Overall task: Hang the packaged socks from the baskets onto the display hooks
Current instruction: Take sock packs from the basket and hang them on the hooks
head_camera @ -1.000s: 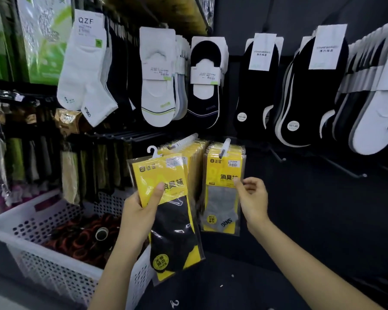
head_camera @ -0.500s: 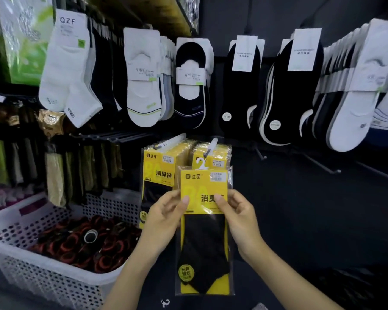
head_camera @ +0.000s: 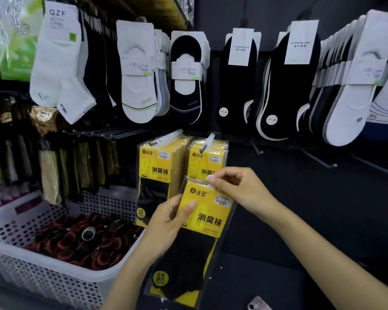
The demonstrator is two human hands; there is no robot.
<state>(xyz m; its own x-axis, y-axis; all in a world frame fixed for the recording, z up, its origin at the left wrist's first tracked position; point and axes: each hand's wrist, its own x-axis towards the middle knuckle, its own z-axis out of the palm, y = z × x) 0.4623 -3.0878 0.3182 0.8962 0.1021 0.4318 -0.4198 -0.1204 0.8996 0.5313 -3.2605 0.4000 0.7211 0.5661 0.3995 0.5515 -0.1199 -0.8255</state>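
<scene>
Pinching the small white plastic hanger (head_camera: 211, 179) at the top of the clear-wrapped yellow-and-black sock packet (head_camera: 207, 212), the right hand (head_camera: 240, 189) is doing the fine work while I am gripping the packet's left edge with the left hand (head_camera: 166, 222), thumb across the yellow card. Both hands are clamped on this one packet and sitting close together. The packet is hanging in front of the display with its long axis nearly upright, its top leaning a little right. I am judging the white-tipped metal display hook (head_camera: 207, 142) as the target: it is lying just above the hanger, poking toward me, and the right hand is the nearer one, so the hanger's opening is needing to rise and slide over that tip. Matching yellow packets (head_camera: 207, 159) are already filling that hook, with a second stack (head_camera: 159, 168) beside it. To the left, a white perforated plastic basket (head_camera: 43, 271) is holding dark red-banded bundles. Rows of carded white and black socks (head_camera: 137, 86) are hanging across the dark wall above.
</scene>
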